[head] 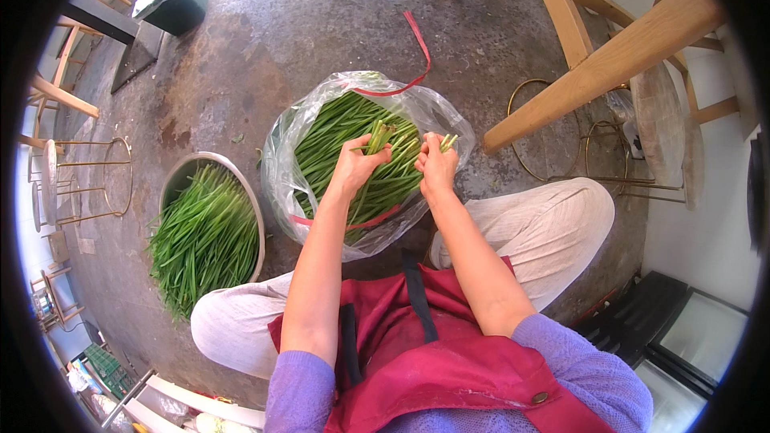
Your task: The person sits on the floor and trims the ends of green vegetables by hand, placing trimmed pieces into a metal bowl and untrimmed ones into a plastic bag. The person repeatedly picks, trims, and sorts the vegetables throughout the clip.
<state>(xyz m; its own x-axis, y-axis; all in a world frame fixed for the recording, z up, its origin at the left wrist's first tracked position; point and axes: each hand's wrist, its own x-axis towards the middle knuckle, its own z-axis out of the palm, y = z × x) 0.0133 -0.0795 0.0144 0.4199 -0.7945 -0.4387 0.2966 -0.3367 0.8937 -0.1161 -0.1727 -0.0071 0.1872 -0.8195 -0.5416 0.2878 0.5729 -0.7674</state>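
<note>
My left hand [360, 162] holds a small bunch of green garlic chives, its pale cut ends sticking up past the fingers. Just to its right, my right hand [437, 162] is closed on a few pale-ended stalks. Both are above a clear plastic bag [278, 162], spread wide round a large heap of garlic chives [337, 126]. A red plastic tie [424, 51] trails from the bag's far edge onto the floor. To the left, a round basin [255, 204] holds more garlic chives [204, 234], their leaves hanging over the near rim.
A wooden chair's legs [589, 81] slant in at the right, beside stools with metal rings [541, 177]. At the upper left stands a lined green bin [180, 9]. Another stool [90, 180] is at the left. My bent knees [559, 222] flank the bag's near side.
</note>
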